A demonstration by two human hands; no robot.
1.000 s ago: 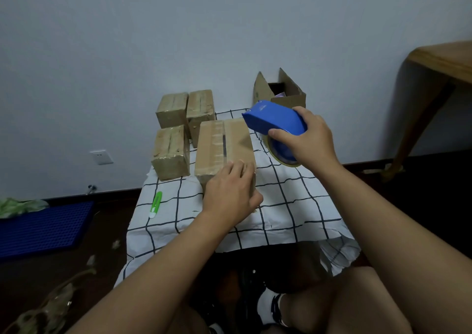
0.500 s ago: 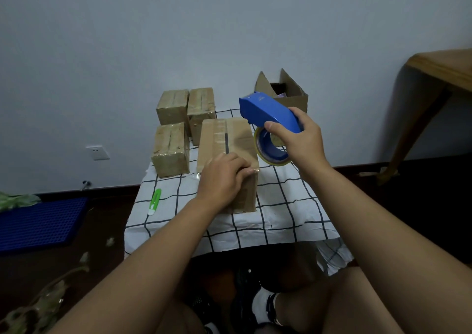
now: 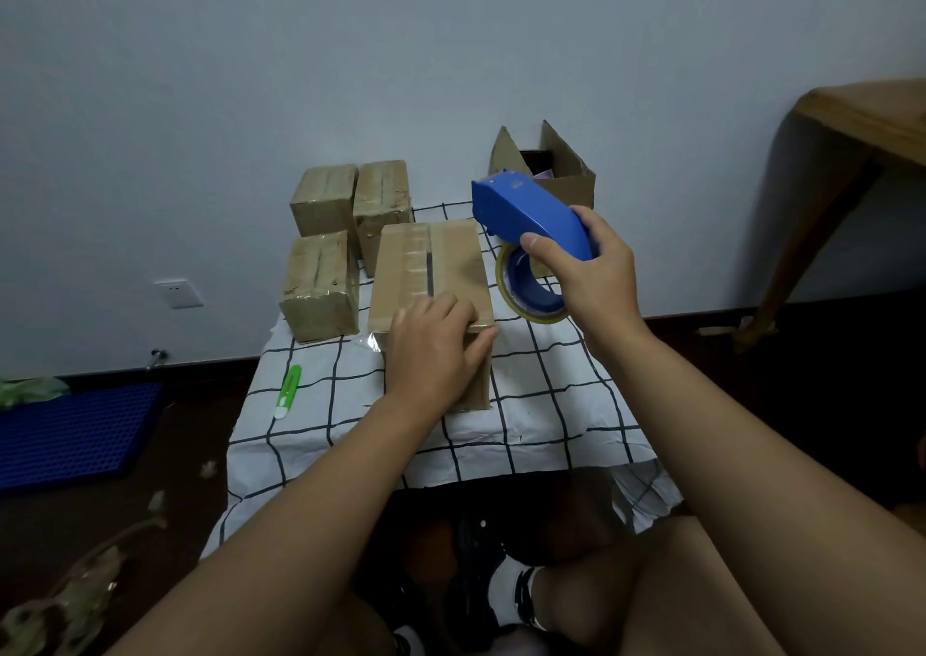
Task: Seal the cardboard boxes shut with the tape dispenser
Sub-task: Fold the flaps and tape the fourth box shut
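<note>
Near the tablecloth's [image 3: 551,435] middle, the left hand [image 3: 431,354] presses the cardboard box [image 3: 431,274] (top partly taped) while the right hand [image 3: 591,274] grips the blue tape dispenser [image 3: 526,214].

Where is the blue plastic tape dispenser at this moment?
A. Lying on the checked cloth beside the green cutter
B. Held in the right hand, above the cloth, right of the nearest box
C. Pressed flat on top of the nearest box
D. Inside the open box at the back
B: the right hand grips the blue plastic tape dispenser in the air, right of the nearest cardboard box, not touching it.
</note>
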